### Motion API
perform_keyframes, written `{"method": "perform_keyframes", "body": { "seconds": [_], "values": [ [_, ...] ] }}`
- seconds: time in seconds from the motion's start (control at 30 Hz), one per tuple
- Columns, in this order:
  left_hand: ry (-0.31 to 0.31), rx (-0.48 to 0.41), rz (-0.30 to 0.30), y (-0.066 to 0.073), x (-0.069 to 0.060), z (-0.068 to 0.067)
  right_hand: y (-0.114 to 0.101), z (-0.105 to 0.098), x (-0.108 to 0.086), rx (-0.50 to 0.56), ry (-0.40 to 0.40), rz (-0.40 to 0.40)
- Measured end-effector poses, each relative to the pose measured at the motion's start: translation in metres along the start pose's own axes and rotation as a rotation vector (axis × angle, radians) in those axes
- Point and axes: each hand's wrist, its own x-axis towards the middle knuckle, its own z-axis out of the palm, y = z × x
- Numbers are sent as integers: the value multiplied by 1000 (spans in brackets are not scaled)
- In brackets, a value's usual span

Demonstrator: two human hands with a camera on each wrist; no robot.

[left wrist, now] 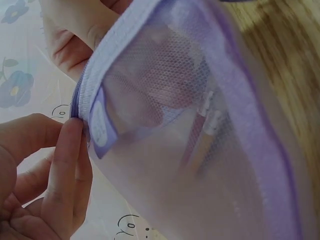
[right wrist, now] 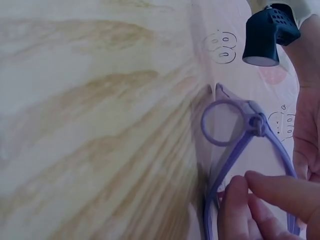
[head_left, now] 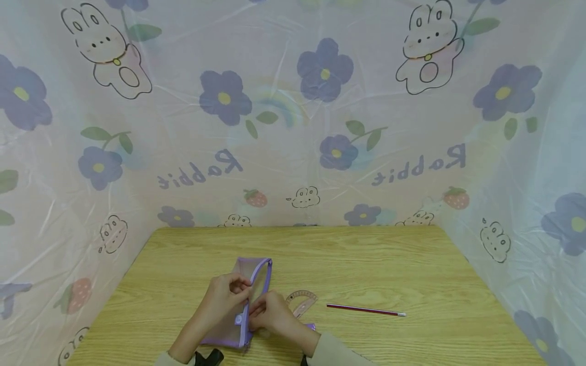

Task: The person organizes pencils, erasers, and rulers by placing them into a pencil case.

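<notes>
A purple-edged mesh pouch point(head_left: 229, 325) stands with its zip side parted on the table. The left hand point(head_left: 230, 295) pinches one zip edge; in the left wrist view, that hand point(left wrist: 50, 175) holds the edge beside a small purple label point(left wrist: 102, 125). Fingers of the right hand point(head_left: 274, 315) reach into the opening, seen through the mesh point(left wrist: 155, 75). Two pencils point(left wrist: 202, 135) with pale ends lie inside the pouch. In the right wrist view, the right hand point(right wrist: 270, 205) is at the opening, thumb and finger close together, near a purple ring point(right wrist: 223, 123).
A clear protractor point(head_left: 302, 302) lies just right of the right hand, with a small purple item point(head_left: 312, 326) partly behind the forearm. A dark red pencil point(head_left: 366, 309) lies further right on the wooden table point(head_left: 366, 264). Patterned cloth point(head_left: 293, 127) surrounds the table.
</notes>
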Motion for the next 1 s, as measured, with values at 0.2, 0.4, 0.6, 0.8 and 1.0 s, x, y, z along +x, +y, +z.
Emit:
{"method": "perform_keyframes", "body": {
  "seconds": [0.2, 0.4, 0.6, 0.8, 1.0],
  "values": [
    [-3, 15, 15, -2, 0, 1, 0, -4, -1, 30, 4, 9],
    [-12, 32, 0, -1, 0, 1, 0, -10, 0, 27, 17, 21],
    [-11, 20, -4, 0, -1, 0, -1, -17, 0, 59, 13, 27],
    [-3, 16, 14, -1, -1, 1, -4, -21, -3, 79, 13, 45],
    [-9, 14, 2, -1, -1, 0, -4, -26, -3, 50, 29, 27]
  ]
}}
